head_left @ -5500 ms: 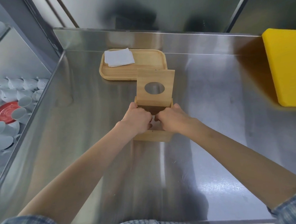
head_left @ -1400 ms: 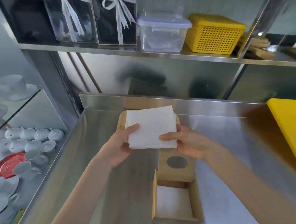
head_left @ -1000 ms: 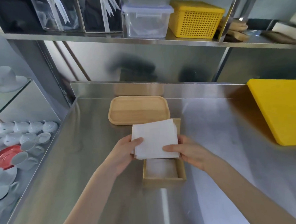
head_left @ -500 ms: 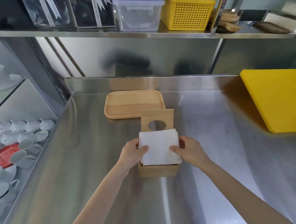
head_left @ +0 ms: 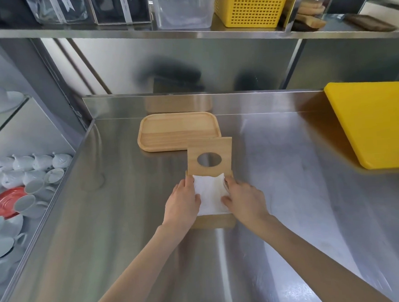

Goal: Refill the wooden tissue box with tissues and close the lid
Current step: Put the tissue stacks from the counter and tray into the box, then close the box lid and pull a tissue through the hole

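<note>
The wooden tissue box (head_left: 215, 222) stands on the steel counter in the middle of the view. Its hinged lid (head_left: 210, 157), with an oval hole, stands upright at the box's far side. A stack of white tissues (head_left: 210, 196) lies in the box, its far corners curling up. My left hand (head_left: 182, 202) presses on the stack's left side and my right hand (head_left: 241, 200) presses on its right side, fingers spread over the paper. The box's side walls are hidden under my hands.
A wooden tray (head_left: 179, 131) lies bare just behind the box. A yellow board (head_left: 375, 123) sits at the right. White cups and a red plate (head_left: 2, 202) fill a lower shelf at the left. A shelf above holds a yellow basket (head_left: 252, 6) and clear containers.
The tissue stack has gone from held above the box down into it. Both hands now push on the stack from its sides. The lid has stayed upright.
</note>
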The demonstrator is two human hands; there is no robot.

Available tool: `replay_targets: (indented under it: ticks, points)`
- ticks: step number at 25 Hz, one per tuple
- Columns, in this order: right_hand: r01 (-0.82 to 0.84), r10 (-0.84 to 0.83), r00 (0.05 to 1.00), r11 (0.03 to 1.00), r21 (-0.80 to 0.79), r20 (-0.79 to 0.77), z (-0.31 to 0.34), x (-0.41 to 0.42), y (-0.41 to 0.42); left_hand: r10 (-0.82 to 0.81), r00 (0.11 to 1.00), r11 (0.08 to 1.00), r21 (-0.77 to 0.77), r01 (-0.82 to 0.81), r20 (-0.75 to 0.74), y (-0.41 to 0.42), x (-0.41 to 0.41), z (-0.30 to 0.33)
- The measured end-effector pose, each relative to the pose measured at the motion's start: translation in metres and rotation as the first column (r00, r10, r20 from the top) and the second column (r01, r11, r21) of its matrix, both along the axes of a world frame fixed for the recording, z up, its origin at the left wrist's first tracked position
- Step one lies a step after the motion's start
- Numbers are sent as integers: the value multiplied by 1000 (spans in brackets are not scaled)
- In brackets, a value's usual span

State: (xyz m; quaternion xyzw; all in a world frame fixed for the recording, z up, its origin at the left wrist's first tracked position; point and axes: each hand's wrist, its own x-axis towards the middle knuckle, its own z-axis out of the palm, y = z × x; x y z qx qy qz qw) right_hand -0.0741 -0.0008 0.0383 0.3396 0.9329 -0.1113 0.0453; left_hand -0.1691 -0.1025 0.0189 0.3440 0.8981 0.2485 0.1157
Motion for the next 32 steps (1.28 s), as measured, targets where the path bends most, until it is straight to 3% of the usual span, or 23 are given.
replay_targets:
  ticks: [5, 9, 14, 19, 24, 28, 30, 32]
  points:
    - [-67, 61, 994, 996, 66, 90, -10, -6, -4, -76, 978, 976, -214, 33, -196, 8, 3, -8]
    - [-72, 65, 990, 996, 51, 127, -10, -10, -3, -131, 954, 954, -297, 48, -269, 11, 0, -13]
    - [-60, 58, 997, 998, 30, 45, 6, -8, -6, -146, 938, 956, -287, 53, -314, 4, 1, -8]
    - [-251, 254, 965, 967, 42, -60, 2, -2, 6, -211, 846, 969, -215, 118, -489, 3, -5, -6]
    - [-319, 314, 945, 946, 51, 98, -11, -4, 15, -452, 845, 849, -428, 310, -284, 9, -12, -14]
    - [-346, 340, 904, 938, -20, 260, -17, -15, 18, -533, 813, 748, -579, 324, -234, 20, -18, -14]
    - [-369, 360, 879, 929, -33, 313, -19, -21, 20, -552, 813, 714, -610, 345, -186, 23, -20, -13]
    - [-373, 367, 882, 927, -37, 294, -18, -23, 20, -534, 828, 736, -575, 358, -168, 23, -22, -15]
